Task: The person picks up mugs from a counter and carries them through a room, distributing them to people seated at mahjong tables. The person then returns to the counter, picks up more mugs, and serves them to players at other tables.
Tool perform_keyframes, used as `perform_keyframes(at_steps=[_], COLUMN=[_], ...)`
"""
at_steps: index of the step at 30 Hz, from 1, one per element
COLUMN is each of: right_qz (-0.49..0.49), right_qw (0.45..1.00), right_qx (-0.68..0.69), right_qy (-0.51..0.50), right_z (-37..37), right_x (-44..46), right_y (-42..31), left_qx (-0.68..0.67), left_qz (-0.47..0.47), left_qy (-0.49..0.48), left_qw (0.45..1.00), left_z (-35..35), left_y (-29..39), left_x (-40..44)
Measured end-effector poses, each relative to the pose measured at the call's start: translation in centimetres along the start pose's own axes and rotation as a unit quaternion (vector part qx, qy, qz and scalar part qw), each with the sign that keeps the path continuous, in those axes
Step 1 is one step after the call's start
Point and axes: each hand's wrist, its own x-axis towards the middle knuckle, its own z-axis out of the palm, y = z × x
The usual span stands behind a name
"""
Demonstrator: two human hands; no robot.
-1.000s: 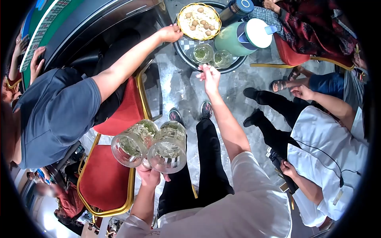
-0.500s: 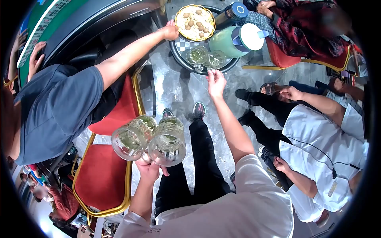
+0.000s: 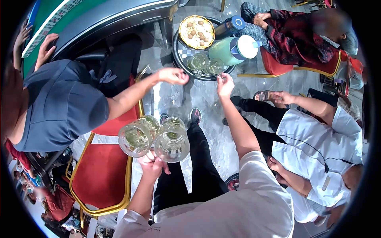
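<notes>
My left hand is closed around the handles of two clear glass mugs, a left mug and a right mug, both with green leaves inside. My right hand reaches forward to the round side table, fingers pinched at the near side of a glass mug standing there. Right beside that one is another glass mug with pale green contents. Behind them stand a pale green pitcher with a white lid and a basket of snacks.
A dark thermos stands at the table's back. To the left, a person in a grey-blue shirt sits by a green game table, one arm reaching across. Red chairs flank me. A person in white is at right.
The seated person's hand on the left has drawn back from the snack basket. My right hand has shifted slightly right and closer at the mug. My left hand still holds its mugs.
</notes>
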Motion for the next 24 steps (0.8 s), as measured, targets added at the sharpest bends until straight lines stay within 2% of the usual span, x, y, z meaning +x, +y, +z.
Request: perform_keyframes(at_steps=[4,5,6,8,10,12,14,16,17,19,20,21,22,23,24], right_qz=[0.025,0.04,0.039,0.061,0.015,0.09,0.087,0.075,0.142,0.201,0.093,0.084,0.188,0.252,0.191], right_qw=[1.0,0.996,0.996,0.992,0.989,0.975,0.972,0.964,0.947,0.909,0.927,0.923,0.886,0.868,0.875], right_qx=[-0.003,-0.078,-0.075,-0.062,-0.097,-0.079,-0.079,-0.06,-0.006,0.008,-0.029,-0.026,0.08,0.107,0.041], right_qy=[-0.011,-0.034,-0.035,-0.089,-0.108,-0.187,-0.204,-0.248,-0.287,-0.364,-0.361,-0.375,-0.415,-0.413,-0.443], right_z=[-1.6,-2.3,-2.6,-4.1,-5.6,-7.0,-8.9,-10.3,-10.6,-11.7,-10.7,-11.1,-14.2,-15.8,-15.1], right_x=[1.2,1.4,1.6,1.5,1.9,1.8,1.2,0.9,0.7,-0.8,-2.3,-3.6,-4.7,-6.1,-7.7], right_y=[0.3,0.5,0.8,2.3,3.7,3.0,2.8,2.4,3.1,3.5,7.3,7.1,1.7,-0.4,2.8], left_qx=[0.032,0.033,0.029,0.031,0.029,0.054,0.037,0.068,0.038,0.011,0.015,0.026,0.039,0.029,0.019], left_qz=[0.015,0.017,0.026,0.033,0.056,0.083,0.106,0.092,0.11,0.133,0.157,0.139,0.119,0.131,0.142], left_qy=[-0.025,-0.023,-0.018,-0.01,0.005,0.019,0.035,0.06,0.074,0.102,0.112,0.129,0.149,0.15,0.147], left_qw=[0.999,0.999,0.999,0.999,0.998,0.995,0.993,0.992,0.99,0.986,0.981,0.982,0.981,0.98,0.979], left_z=[1.5,2.0,2.5,4.3,6.4,8.1,9.1,11.0,12.0,13.9,14.7,14.4,14.0,14.1,14.6], left_y=[1.3,1.5,1.4,1.4,1.3,1.2,1.9,2.5,2.9,4.3,4.8,5.1,4.9,5.1,5.7], left_x=[-0.8,-1.2,-1.7,-3.4,-5.0,-6.2,-7.8,-9.2,-10.1,-11.6,-12.4,-13.2,-14.5,-15.5,-16.5])
